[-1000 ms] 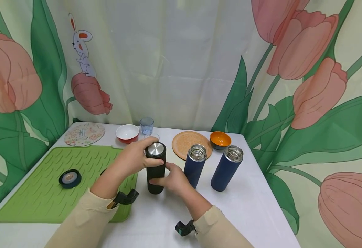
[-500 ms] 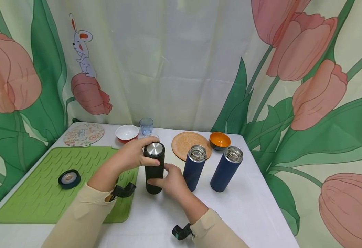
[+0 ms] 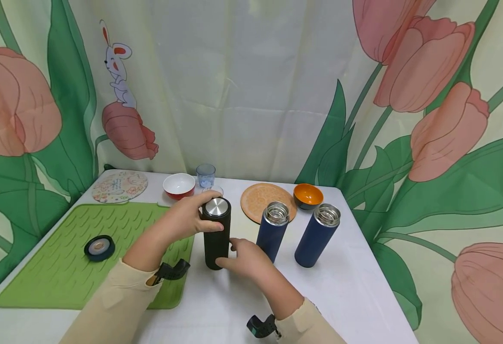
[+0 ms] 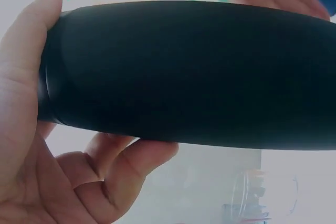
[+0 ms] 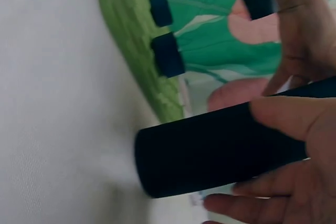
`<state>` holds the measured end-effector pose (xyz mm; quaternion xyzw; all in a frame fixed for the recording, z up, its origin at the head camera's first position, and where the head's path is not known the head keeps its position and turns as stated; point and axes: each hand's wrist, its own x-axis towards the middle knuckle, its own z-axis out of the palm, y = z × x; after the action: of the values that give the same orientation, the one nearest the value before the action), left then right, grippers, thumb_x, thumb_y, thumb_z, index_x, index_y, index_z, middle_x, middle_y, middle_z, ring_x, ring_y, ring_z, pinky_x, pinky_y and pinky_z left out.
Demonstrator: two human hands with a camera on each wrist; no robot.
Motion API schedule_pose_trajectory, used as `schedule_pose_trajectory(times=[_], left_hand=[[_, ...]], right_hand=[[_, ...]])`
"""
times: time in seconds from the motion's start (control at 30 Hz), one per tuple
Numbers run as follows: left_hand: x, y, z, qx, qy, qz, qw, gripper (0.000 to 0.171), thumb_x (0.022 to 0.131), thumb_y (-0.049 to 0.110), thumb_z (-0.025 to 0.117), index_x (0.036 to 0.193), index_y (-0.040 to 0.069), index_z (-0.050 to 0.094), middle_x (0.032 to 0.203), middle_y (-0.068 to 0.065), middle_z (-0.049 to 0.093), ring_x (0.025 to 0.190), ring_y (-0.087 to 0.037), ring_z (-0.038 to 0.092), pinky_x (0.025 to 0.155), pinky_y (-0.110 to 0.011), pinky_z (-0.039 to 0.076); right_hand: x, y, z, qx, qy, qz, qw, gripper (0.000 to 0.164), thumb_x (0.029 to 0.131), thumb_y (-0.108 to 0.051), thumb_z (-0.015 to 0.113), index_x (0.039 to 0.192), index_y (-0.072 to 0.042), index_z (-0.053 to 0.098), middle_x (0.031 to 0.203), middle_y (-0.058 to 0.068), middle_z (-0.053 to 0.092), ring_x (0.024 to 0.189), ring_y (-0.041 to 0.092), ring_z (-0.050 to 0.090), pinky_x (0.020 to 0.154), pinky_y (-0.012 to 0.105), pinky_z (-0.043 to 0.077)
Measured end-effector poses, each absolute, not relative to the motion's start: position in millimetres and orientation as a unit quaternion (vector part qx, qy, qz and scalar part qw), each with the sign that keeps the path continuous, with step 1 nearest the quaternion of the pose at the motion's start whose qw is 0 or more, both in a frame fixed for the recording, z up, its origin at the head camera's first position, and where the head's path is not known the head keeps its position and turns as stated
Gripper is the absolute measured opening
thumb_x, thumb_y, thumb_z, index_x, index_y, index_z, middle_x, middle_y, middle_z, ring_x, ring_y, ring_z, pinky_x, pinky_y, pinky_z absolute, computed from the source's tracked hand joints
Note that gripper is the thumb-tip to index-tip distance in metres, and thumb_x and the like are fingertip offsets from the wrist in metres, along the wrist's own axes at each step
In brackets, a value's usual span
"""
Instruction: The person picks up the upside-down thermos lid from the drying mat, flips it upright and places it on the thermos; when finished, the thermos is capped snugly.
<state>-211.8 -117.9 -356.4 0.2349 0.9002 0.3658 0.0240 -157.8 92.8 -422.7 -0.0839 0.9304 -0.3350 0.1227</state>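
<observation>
Gripping black bottle (image 3: 215, 243) up high with fingers of left hand (image 3: 186, 217), loosely lower with right hand (image 3: 248, 258) — might topple toward the surface's (image 3: 346, 296) near edge if released unevenly.

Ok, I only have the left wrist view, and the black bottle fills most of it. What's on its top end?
Observer: The head view shows a round silver disc on top of the black bottle.
Operator: How many blue bottles are there?
Observer: Two: a nearer blue bottle and a second blue bottle farther right.
Operator: And over to the left?
Observer: A green mat, with two dark pieces on it in the right wrist view.
</observation>
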Motion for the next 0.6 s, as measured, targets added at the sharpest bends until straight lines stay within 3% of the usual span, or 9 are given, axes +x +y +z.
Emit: schedule_pose_trajectory(times=[0.27, 0.47, 0.6], left_hand=[[-202.0, -120.6, -362.5, 0.23, 0.885, 0.404, 0.038, 0.079, 0.087, 0.037, 0.09, 0.153, 0.026, 0.049, 0.133, -0.006, 0.069, 0.11, -0.027, 0.069, 0.091, -0.048, 0.058], [-174.2, -142.3, -374.9, 0.153, 0.912, 0.378, 0.058, 0.07, 0.09, 0.024, 0.087, 0.151, 0.016, 0.053, 0.139, -0.017, 0.065, 0.112, -0.034, 0.072, 0.087, -0.047, 0.062], [-161.4, -169.4, -379.8, 0.106, 0.944, 0.312, 0.028, 0.057, 0.097, 0.031, 0.079, 0.146, 0.011, 0.059, 0.137, -0.021, 0.066, 0.112, -0.037, 0.072, 0.085, -0.052, 0.061]], right_hand=[[-128.9, 111.0, -399.4, -0.125, 0.937, -0.281, 0.167, 0.059, 0.095, -0.048, 0.075, 0.142, -0.012, 0.068, 0.124, 0.008, 0.077, 0.112, 0.025, 0.071, 0.092, 0.049, 0.058], [-109.3, 126.1, -392.2, -0.169, 0.922, -0.286, 0.199, 0.02, 0.097, -0.041, 0.074, 0.095, -0.022, 0.08, 0.092, -0.011, 0.075, 0.081, 0.009, 0.064, 0.072, 0.032, 0.052], [-101.9, 134.8, -390.4, -0.174, 0.92, -0.293, 0.194, 0.017, 0.096, -0.04, 0.075, 0.089, -0.026, 0.078, 0.088, -0.015, 0.074, 0.076, 0.005, 0.06, 0.069, 0.029, 0.049]])
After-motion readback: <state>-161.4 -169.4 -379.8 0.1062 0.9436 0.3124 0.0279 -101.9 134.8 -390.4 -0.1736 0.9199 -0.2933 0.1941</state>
